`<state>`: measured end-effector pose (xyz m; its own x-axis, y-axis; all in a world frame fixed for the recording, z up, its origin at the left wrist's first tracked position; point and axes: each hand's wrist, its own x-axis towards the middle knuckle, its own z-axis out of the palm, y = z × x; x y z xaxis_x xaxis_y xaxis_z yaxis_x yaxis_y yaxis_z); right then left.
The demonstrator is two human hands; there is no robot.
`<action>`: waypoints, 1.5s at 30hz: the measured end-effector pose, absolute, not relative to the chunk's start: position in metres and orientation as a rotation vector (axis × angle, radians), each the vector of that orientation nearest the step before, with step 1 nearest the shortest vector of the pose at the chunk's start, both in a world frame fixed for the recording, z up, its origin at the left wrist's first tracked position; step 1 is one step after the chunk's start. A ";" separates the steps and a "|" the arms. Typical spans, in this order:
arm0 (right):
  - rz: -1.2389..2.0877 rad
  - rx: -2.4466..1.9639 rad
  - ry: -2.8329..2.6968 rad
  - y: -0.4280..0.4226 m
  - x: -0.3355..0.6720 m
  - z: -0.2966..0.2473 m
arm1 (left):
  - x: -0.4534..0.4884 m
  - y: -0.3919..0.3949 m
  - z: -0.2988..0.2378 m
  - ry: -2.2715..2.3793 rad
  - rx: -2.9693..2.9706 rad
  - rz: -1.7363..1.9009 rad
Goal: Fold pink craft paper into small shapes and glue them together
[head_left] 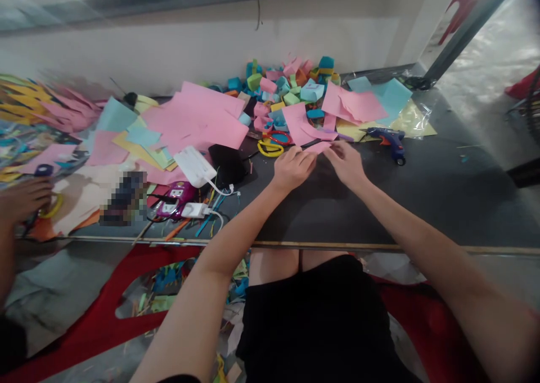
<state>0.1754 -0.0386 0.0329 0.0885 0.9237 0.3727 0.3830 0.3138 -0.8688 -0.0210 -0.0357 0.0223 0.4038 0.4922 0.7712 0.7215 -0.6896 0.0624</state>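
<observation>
Both my hands meet over the dark table, with a small piece of pink paper (318,147) between them. My left hand (294,168) is closed on the paper's left part, fingers curled over it. At the right end, my right hand (345,161) pinches the same piece between thumb and fingers. Just beyond my left hand lie scissors with yellow handles (270,148) and another red-handled pair (280,138). A blue glue gun (390,141) rests on the table to the right of my right hand.
Small folded paper pieces (291,88) in several colours are heaped against the wall. Pink sheets (198,118) spread to the left, near a white power bank (194,166) and a purple power strip (176,199). At far left, another person's hand (25,197) is by yellow-handled scissors.
</observation>
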 end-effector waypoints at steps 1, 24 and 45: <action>0.806 -1.248 -1.469 -0.041 0.170 0.031 | -0.018 -0.038 0.022 -1.057 -2.443 -1.118; 0.824 -1.078 -1.549 -0.030 0.186 0.020 | 0.002 -0.034 0.024 -1.717 -2.636 -1.916; 0.163 -0.908 -1.848 -0.029 0.199 0.021 | 0.000 -0.020 0.003 -1.156 -2.620 -1.545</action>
